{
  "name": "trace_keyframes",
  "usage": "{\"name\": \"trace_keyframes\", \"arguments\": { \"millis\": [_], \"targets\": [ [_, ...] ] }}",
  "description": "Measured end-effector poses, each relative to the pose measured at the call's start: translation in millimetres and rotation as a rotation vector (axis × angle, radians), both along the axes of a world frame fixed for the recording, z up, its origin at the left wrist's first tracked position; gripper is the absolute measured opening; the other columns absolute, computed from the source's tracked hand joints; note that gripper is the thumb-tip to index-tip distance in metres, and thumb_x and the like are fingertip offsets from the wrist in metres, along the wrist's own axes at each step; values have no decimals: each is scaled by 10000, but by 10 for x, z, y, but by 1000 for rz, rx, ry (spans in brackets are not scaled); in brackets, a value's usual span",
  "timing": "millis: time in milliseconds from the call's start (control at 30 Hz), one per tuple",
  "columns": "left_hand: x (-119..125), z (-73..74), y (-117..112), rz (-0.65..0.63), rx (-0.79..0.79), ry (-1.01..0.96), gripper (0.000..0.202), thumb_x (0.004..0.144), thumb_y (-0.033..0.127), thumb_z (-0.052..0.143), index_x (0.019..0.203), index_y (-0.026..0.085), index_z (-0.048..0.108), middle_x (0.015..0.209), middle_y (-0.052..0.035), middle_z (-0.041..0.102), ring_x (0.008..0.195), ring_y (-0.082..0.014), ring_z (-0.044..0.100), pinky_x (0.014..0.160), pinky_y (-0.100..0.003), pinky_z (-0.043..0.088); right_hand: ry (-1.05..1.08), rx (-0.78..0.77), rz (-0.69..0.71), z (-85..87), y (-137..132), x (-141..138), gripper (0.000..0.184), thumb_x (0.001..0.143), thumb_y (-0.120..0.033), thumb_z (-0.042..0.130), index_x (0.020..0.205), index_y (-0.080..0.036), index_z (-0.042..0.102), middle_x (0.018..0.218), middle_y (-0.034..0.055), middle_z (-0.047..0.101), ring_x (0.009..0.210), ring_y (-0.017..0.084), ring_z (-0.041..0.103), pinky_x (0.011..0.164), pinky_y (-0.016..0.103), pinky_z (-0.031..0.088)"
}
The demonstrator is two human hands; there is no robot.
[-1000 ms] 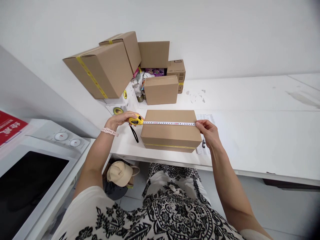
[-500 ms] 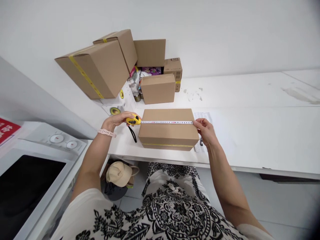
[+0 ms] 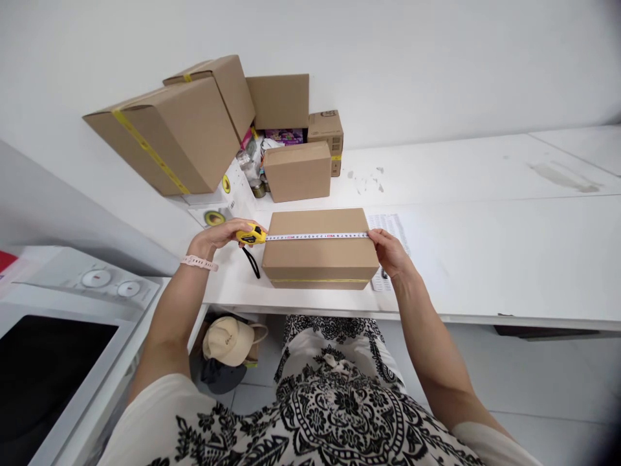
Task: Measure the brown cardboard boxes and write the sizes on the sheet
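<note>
A closed cardboard box (image 3: 317,255) with a yellow tape strip along its near side lies on the white counter (image 3: 466,259). My left hand (image 3: 224,234) is closed around a yellow and black tape measure (image 3: 251,235) at the box's left edge; its black wrist strap dangles below. The white blade (image 3: 315,236) runs out across the box top, from left to right. At the right edge, the fingers of my right hand (image 3: 388,249) pinch the blade's end. Partly under that hand, a printed sheet (image 3: 394,226) shows beside the box.
Behind are stacked large cartons (image 3: 194,133), a smaller carton (image 3: 298,173), jars and packets. A white microwave (image 3: 72,323) stands at the left. Below the counter's front edge sits a beige cap (image 3: 228,340). A wall rises along the back.
My view has shifted slightly, so the scene sits a little further left. Both hands keep their grip, and the blade still lies stretched across the box.
</note>
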State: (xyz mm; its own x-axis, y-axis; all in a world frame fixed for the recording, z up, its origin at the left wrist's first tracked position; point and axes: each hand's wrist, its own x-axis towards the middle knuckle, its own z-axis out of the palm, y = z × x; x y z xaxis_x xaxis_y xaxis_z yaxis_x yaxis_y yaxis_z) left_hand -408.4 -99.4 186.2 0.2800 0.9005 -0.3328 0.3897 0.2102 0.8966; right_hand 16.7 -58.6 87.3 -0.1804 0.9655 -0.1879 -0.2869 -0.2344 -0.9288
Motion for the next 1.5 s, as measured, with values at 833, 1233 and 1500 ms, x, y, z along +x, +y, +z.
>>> {"name": "trace_keyframes", "arguments": {
  "millis": [833, 1233, 1500],
  "targets": [
    [223, 227, -187, 21, 80, 149, 405, 696, 347, 715, 1053, 158, 750, 929, -95, 720, 767, -188, 663, 551, -223, 502, -359, 183, -76, 197, -69, 62, 388, 680, -491, 820, 658, -196, 569, 632, -2, 561, 621, 128, 488, 614, 300, 402],
    [1620, -35, -1672, -124, -76, -505, 652, 785, 314, 723, 1406, 229, 541, 1055, -85, 643, 757, -163, 658, 592, -255, 547, -334, 514, 208, 1086, 367, -100, 327, 808, -498, 735, 768, -196, 616, 851, 44, 677, 873, 186, 611, 895, 360, 467],
    [2549, -413, -1574, 383, -28, -852, 572, 830, 437, 693, 1328, 189, 559, 1019, -68, 605, 696, -170, 640, 502, -270, 558, -736, 373, 556, 803, 1036, -671, 342, 827, -530, 711, 814, -206, 602, 894, 69, 675, 851, 233, 589, 833, 393, 485]
  ]
}}
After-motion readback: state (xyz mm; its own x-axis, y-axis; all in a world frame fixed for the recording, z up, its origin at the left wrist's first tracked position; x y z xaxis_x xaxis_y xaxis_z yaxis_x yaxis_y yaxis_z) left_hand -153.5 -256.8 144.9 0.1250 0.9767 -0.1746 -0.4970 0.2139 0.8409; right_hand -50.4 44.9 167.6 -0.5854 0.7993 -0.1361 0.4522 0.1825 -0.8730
